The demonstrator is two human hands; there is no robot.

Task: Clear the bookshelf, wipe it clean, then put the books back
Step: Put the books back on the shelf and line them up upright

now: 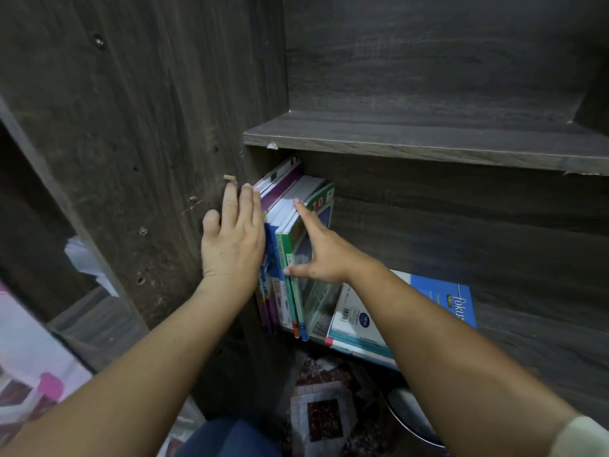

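**A:** Two hands are on the job, both at the centre of the frame. The left hand (232, 239) is flat with its fingers straight, lying against the left end of the books (273, 291). It grips nothing.

**B:** And the right hand (318, 255)?

**A:** It is spread open. The forefinger lies straight along the top of the green book (324, 206) and the thumb presses its spine. The other fingers are hidden behind the palm, so they may be resting on the cover. I can't tell.

**B:** So where do the books stand?

**A:** They are upright on the lower shelf, packed against the side panel (148, 159) and leaning a little to the left. The blue book (438, 291) lies flat just right of them, its near corner past the shelf's front edge. The shelf above (428, 140) is bare.

**B:** What could go wrong?

**A:** I'd say the row. Only flat palms and fingertips steady it, with no bookend on the right. If the right hand lifts off, the green book could tip right onto the blue one. Squeezing the whole row out between open hands could let a middle book slip and drop to the mat (324, 417) below.

**B:** Anything else?

**A:** The peg (229, 177) juts from the panel just above the left fingertips. Knuckles could catch on it on the way out.
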